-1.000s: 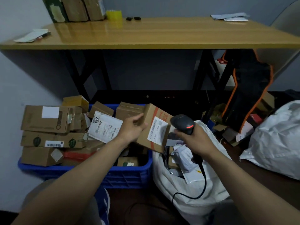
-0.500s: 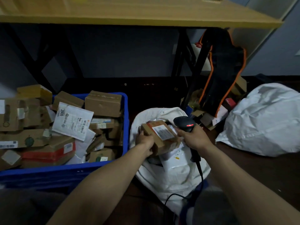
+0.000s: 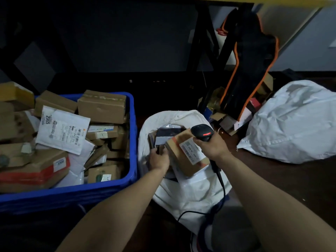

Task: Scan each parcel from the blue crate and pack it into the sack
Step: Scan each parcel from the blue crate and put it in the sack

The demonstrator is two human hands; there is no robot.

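A parcel in the sack, blue crate beside.
My left hand seems to grip it; right hand grasps the scanner.

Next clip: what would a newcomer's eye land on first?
At centre, the left hand holds a labelled box in the mouth of the sack, with the right hand gripping a scanner just beside it. On the left, a blue crate is heaped with parcels; a second sack lies at right.

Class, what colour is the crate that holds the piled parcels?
The crate is blue; the head view shows it.
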